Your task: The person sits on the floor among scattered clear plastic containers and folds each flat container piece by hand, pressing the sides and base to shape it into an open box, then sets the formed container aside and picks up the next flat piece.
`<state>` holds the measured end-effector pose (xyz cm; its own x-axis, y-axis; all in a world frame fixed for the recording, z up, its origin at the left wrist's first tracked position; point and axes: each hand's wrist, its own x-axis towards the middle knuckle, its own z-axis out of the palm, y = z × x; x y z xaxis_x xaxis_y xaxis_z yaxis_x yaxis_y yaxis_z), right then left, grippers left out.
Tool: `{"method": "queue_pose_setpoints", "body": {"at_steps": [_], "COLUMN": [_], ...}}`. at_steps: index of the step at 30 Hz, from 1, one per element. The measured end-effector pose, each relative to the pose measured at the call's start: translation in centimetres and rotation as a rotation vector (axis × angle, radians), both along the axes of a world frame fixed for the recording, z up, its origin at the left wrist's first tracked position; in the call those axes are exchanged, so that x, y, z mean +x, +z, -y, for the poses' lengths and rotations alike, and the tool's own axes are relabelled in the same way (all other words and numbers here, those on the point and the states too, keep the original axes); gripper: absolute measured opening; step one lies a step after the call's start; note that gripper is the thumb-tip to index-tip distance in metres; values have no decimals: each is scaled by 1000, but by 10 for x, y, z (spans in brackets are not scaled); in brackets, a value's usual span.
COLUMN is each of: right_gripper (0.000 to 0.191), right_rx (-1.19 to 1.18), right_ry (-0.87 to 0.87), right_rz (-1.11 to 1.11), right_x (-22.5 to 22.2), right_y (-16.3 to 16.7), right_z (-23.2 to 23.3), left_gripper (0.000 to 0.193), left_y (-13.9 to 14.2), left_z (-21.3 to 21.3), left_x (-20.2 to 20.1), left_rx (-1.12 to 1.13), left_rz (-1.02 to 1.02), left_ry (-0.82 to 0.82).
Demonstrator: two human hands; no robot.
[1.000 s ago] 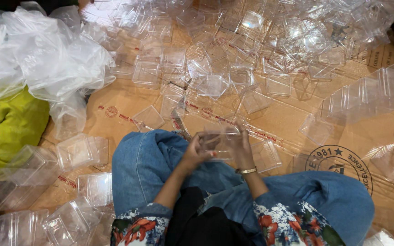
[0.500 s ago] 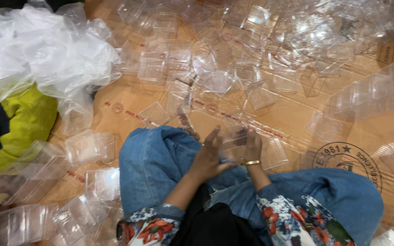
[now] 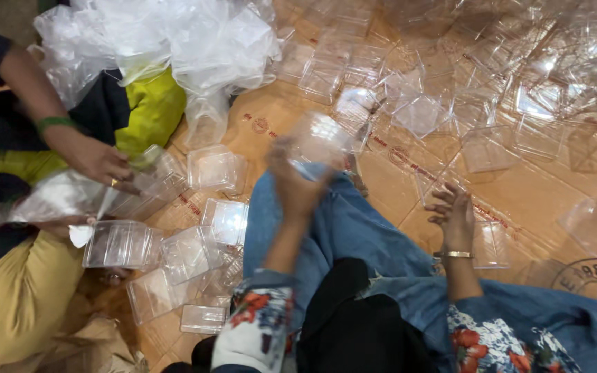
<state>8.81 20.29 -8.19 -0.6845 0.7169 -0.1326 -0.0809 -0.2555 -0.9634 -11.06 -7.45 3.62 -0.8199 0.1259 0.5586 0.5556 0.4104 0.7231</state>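
Head view: brown cardboard sheet (image 3: 291, 124) covers the floor, strewn with clear plastic boxes (image 3: 416, 114). The blurred left hand (image 3: 297, 181) grips a clear container (image 3: 323, 138) above the denim knee (image 3: 340, 221). The right hand (image 3: 452, 211) hovers, fingers spread, empty.

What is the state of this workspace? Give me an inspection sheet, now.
Surface: brown cardboard laid flat, with printed marks.
Job's things: clear container, blurred, held up.
Clutter: loose clear boxes scattered; heap of plastic bags.
Grippers: left hand raised, gripping the container; right hand open, fingers spread, above the cardboard.
Cables: nothing seen.
Surroundings: co-worker's hand on a stack of boxes, at left.
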Motion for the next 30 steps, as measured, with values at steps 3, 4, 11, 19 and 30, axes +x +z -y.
{"method": "queue_pose_setpoints", "body": {"at_steps": [3, 4, 11, 19, 30], "right_gripper": [70, 67, 35, 14, 130], "right_rx": [74, 98, 320, 784, 684], "right_ry": [-60, -72, -372, -543, 224], "right_rz": [-11, -22, -429, -150, 1411], "right_x": [2, 1, 53, 121, 38], "right_y": [13, 20, 129, 182, 88], "right_z": [4, 7, 7, -55, -15], "left_gripper": [63, 92, 85, 77, 60], "left_y": [-4, -7, -32, 0, -81], "left_z": [63, 82, 161, 102, -86], "left_x": [-66, -81, -94, -58, 101], "left_rx": [-282, -48, -234, -333, -55], "left_rz": [-269, -234, 359, 8, 436], "left_ry": [292, 355, 637, 472, -577]}}
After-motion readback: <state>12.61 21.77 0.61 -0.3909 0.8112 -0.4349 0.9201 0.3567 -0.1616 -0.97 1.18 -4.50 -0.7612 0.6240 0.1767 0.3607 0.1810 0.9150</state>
